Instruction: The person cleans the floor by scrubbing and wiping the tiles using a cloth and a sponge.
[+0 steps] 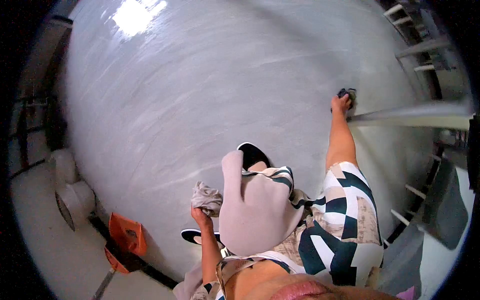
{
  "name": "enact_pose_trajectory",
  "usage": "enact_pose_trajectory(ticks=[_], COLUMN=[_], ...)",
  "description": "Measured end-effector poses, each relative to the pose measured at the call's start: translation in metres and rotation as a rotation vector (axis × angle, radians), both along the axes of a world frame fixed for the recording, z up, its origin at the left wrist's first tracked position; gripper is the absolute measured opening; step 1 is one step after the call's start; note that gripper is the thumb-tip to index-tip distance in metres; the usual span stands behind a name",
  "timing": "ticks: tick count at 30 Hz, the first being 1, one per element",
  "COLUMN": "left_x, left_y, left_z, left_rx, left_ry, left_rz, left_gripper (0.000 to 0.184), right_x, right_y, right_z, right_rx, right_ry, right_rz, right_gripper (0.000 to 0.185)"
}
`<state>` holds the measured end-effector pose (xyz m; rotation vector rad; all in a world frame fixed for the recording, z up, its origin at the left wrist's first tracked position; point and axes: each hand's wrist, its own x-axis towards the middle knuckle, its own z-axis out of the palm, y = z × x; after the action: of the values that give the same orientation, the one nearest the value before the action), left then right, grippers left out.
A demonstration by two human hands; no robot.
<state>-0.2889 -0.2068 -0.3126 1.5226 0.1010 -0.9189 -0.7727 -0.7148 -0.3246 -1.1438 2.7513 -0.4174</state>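
Near the lower middle, my left hand (pixel 201 217) is closed on a crumpled light grey cloth (pixel 207 198), held beside my knee and above a black shoe (pixel 190 235). My right arm stretches out to the upper right. At its end my right hand (pixel 341 104) grips a dark, bunched cloth (pixel 352 96), near the lower end of a pale post (pixel 410 114). The fingers of that hand are partly hidden by the cloth.
Grey shiny floor (pixel 200 100) spreads ahead. An orange dustpan (pixel 128 235) and a white rounded machine (pixel 75 200) stand at the lower left. Dark racks with white bars (pixel 415 190) line the right side. Another black shoe (pixel 254 154) is at centre.
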Motion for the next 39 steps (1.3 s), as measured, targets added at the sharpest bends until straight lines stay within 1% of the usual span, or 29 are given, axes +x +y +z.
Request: enact_pose_trajectory(ticks=[3,4,5,6,7,8,9,11,12,13,14,15,16,17,19,20,22,24,26,27,28,30,31,32,33,36,37,38,39], left_x=[-0.003,-0.006,0.001,0.003,0.011,0.02,0.02,0.023,0.022,0.02,0.006,0.006,0.01,0.015,0.024,0.033,0.055,0.091,0.117,0.144,0.16,0.158,0.162,0.168,0.168,0.172,0.166,0.165,0.163], left_y=[0.014,0.02,0.038,0.033,0.021,0.007,0.012,0.021,0.017,0.008,-0.014,-0.015,-0.01,-0.014,-0.032,-0.043,-0.054,-0.063,-0.047,-0.03,-0.022,-0.021,-0.011,-0.001,0.0,0.023,0.027,0.031,0.032], left_z=[0.007,0.006,-0.013,-0.013,-0.003,0.009,-0.004,-0.017,-0.013,0.0,0.003,-0.003,-0.008,-0.007,0.001,0.006,0.027,0.062,0.069,0.053,0.035,0.082,0.076,0.069,0.075,0.043,0.036,0.028,0.02], left_rx=[0.005,0.017,0.073,0.049,0.066,0.082,0.054,0.032,0.045,0.067,0.114,0.129,0.152,0.235,0.339,0.355,0.261,0.65,0.511,0.485,0.458,0.424,0.383,0.339,0.273,0.246,0.219,0.217,0.215], left_ry=[-0.024,-0.045,-0.151,-0.157,-0.246,-0.337,-0.193,-0.168,-0.173,-0.178,-0.161,-0.167,-0.18,-0.386,-0.431,-0.282,-0.363,-0.283,-0.321,-0.343,-0.377,-0.365,-0.325,-0.283,-0.215,-0.253,-0.208,-0.185,-0.158], left_rz=[0.006,0.007,-0.162,-0.117,-0.198,-0.273,-0.164,-0.159,-0.145,-0.135,-0.169,-0.201,-0.234,-0.412,-0.518,-0.451,-0.447,-0.559,-0.492,-0.51,-0.551,-0.596,-0.546,-0.497,-0.46,-0.29,-0.207,-0.174,-0.142], left_gripper=[0.029,0.029,0.034,0.031,0.031,0.031,0.032,0.032,0.032,0.032,0.032,0.032,0.032,0.032,0.032,0.033,0.034,0.036,0.037,0.038,0.038,0.035,0.034,0.033,0.033,0.033,0.031,0.031,0.03], right_x=[0.043,0.025,0.044,0.07,0.103,0.127,0.152,0.204,0.247,0.275,0.27,0.292,0.307,0.319,0.322,0.319,0.322,0.322,0.318,0.321,0.315,0.312,0.311,0.315,0.319,0.335,0.341,0.351,0.362], right_y=[-0.005,-0.033,-0.032,-0.043,-0.06,-0.072,-0.085,-0.098,-0.075,-0.058,-0.036,-0.009,0.019,0.053,0.097,0.117,0.155,0.193,0.217,0.225,0.222,0.213,0.199,0.186,0.167,0.114,0.097,0.084,0.07], right_z=[0.059,0.012,0.027,0.032,0.048,0.045,0.038,0.003,0.014,-0.006,-0.019,-0.026,-0.04,-0.026,-0.035,-0.044,-0.051,-0.036,-0.057,-0.048,-0.06,-0.091,-0.075,-0.047,-0.027,0.03,0.052,0.078,0.104], right_rx=[0.012,-0.066,-0.12,-0.132,-0.15,-0.164,-0.178,-0.298,-0.175,-0.292,-0.21,-0.188,-0.237,-0.185,-0.158,-0.148,-0.056,0.099,0.193,0.335,0.486,0.794,0.726,0.875,0.906,0.705,0.703,0.71,0.71], right_ry=[-0.009,0.093,0.052,0.15,0.11,0.135,0.165,0.279,0.286,0.291,0.19,0.252,0.225,0.21,0.228,0.21,0.185,-0.003,-0.231,-0.33,-0.626,-1.164,-1.061,-1.241,-1.389,-1.287,-1.236,-1.299,-1.154], right_rz=[-0.021,0.073,0.182,0.219,0.3,0.421,0.534,0.804,0.852,1.005,1.091,1.232,1.385,1.487,1.626,1.687,1.84,1.941,2.056,2.055,1.933,1.626,1.635,1.345,1.215,1.294,1.316,1.295,1.352], right_gripper=[0.068,0.067,0.062,0.058,0.055,0.055,0.055,0.054,0.055,0.055,0.054,0.053,0.053,0.051,0.047,0.045,0.041,0.036,0.032,0.034,0.036,0.041,0.045,0.042,0.04,0.043,0.043,0.044,0.042])
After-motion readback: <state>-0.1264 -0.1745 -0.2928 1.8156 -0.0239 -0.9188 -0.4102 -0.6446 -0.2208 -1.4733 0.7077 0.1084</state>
